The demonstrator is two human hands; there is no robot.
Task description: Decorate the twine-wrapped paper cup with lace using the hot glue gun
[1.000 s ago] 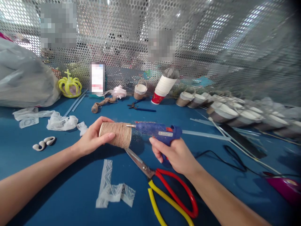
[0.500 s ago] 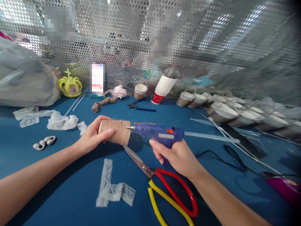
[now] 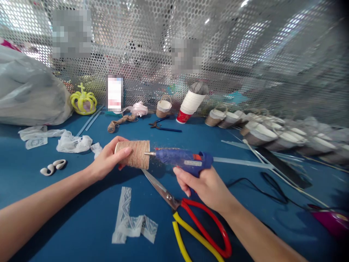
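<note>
My left hand (image 3: 113, 158) is wrapped round a twine-wrapped cup (image 3: 137, 154), which lies on its side above the table. In my right hand (image 3: 201, 183) is a blue hot glue gun (image 3: 177, 158), its metal nozzle at the cup's right end; whether it touches the twine I cannot tell. A clear glue stick (image 3: 242, 162) juts from the gun's back. Under the cup and gun lie large scissors (image 3: 169, 198) with one red and one yellow handle. A strip of white lace (image 3: 133, 223) rests on the table in front of the cup.
Pliers (image 3: 165, 127), a small twine-wrapped bucket (image 3: 163, 108) and stacked paper cups (image 3: 191, 105) stand or lie at the back. Several similar buckets (image 3: 259, 133) line the right. More lace (image 3: 73, 142), white earphones (image 3: 53, 167), a yellow crown (image 3: 83, 102) and a plastic bag (image 3: 29, 87) are left.
The view has shifted slightly. The glue gun's nozzle sits a little lower against the cup's end. Both hands keep their hold.
</note>
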